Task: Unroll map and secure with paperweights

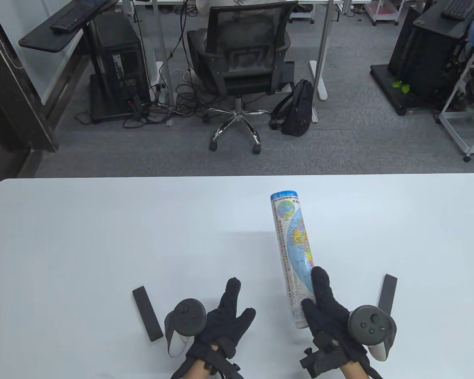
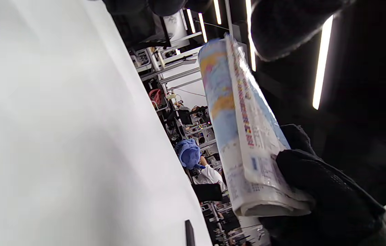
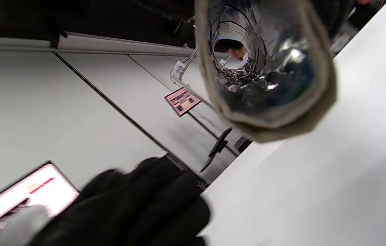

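Overhead table view; two close wrist views

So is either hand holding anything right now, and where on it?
The right hand grips the rolled map at its near end, the rest pointing away across the table. The left hand holds nothing, fingers spread.

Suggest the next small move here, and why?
Probably lay the map flat on the table. The right hand grips its near end, still rolled; the left hand is free to pin the loose edge. Both weights lie untouched.
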Tool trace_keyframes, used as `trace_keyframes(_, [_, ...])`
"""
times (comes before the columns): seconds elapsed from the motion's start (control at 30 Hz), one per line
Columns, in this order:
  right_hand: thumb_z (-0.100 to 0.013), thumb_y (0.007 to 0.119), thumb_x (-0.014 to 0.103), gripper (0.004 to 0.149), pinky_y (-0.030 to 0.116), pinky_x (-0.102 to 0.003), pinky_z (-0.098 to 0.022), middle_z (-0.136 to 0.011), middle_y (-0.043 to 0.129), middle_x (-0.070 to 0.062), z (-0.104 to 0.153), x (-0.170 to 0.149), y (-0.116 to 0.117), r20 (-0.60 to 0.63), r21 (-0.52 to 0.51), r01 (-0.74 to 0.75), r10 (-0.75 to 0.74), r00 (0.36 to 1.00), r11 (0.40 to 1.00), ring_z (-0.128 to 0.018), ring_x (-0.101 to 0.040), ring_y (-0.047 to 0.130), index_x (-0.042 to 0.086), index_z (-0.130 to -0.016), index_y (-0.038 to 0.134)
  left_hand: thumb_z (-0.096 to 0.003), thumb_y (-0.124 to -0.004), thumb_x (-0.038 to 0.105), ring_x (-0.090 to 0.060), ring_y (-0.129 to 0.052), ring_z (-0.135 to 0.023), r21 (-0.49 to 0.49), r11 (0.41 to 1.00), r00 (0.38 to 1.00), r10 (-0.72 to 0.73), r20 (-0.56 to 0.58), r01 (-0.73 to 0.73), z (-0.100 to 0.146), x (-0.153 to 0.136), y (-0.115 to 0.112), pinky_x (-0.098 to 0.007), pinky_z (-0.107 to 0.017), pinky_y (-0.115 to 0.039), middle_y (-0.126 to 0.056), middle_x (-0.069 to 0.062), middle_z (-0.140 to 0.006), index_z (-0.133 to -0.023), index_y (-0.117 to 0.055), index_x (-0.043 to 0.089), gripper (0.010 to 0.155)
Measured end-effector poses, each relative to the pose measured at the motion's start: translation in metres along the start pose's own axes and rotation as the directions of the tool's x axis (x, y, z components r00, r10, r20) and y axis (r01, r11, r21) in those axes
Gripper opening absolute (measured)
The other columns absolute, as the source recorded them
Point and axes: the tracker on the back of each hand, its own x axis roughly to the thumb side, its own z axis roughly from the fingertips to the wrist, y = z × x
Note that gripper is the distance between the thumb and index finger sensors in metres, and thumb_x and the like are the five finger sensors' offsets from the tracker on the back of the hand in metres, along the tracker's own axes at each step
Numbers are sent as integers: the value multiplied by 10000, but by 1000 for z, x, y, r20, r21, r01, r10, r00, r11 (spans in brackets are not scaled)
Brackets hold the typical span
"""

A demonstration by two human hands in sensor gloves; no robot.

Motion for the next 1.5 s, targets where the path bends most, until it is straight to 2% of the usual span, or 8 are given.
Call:
trace_keyframes(0.13, [-512,689,103,639,757,-610,-481,-1018,315,-398,3,0,20,-4,90,184,-185,983,979,-766,-631,695,27,-1034,330,-594,-569,430,-499,-349,-1001,-27,983,981,179,-70,-181,-1,-10,-9,-621,-686,-400,-260,-226,-1122,-1086,-165,157,693])
trace_keyframes(0.23, [-513,692,102,637,754,-614,-481,-1022,314,-394,5,-1,33,-35,146,301,-299,954,942,-766,-634,695,27,-1036,337,-601,-539,479,-503,-329,-1002,-63,958,957,272,-106,-279,-1,-15,-17,-623,-686,-387,-241,-232,-1124,-1090,-150,150,706])
trace_keyframes(0.47, [-533,682,132,640,726,-627,-497,-1026,277,-399,4,-10,39,-73,212,408,-402,913,888,-783,-649,657,17,-1041,309,-609,-489,448,-485,-330,-1015,-102,861,865,487,-125,-499,0,-19,-28,-616,-696,-388,-265,-205,-1138,-1082,-118,139,675])
trace_keyframes(0.63, [-552,672,148,643,667,-650,-517,-1034,211,-393,3,-17,43,-125,274,452,-434,892,849,-815,-662,580,25,-1045,277,-615,-497,423,-448,-389,-1032,-87,830,833,540,-121,-551,-1,-19,-29,-599,-710,-429,-378,-156,-1141,-1070,-102,138,667])
trace_keyframes(0.77, [-564,660,164,643,617,-669,-527,-1040,169,-387,1,-17,46,-154,353,407,-377,913,843,-838,-661,522,29,-1049,260,-614,-527,404,-433,-496,-1021,-59,850,849,513,-128,-523,0,-21,-26,-588,-699,-518,-432,-144,-1124,-1074,-114,157,666])
trace_keyframes(1.0, [-552,682,148,667,482,-713,-557,-1046,191,-383,0,-23,45,-194,390,376,-324,926,841,-873,-647,388,-24,-1040,260,-606,-614,377,-382,-617,-989,13,849,845,527,-95,-528,0,-19,-20,-565,-665,-652,-388,-152,-1099,-1084,-129,246,694])
trace_keyframes(1.2, [-549,670,133,667,465,-717,-557,-1039,195,-393,0,-24,49,-209,404,376,-317,925,834,-870,-652,375,-44,-1028,241,-585,-682,365,-320,-734,-899,79,922,923,383,-33,-379,3,-8,-9,-466,-600,-789,-447,-148,-1060,-1093,-196,259,710])
trace_keyframes(1.5, [-552,651,118,637,437,-725,-556,-1037,189,-390,-1,-24,47,-222,400,360,-292,930,843,-864,-661,353,-47,-1028,261,-571,-686,311,-305,-831,-781,154,967,977,209,-31,-202,3,4,-1,-404,-506,-860,-543,-185,-1003,-1090,-234,193,698])
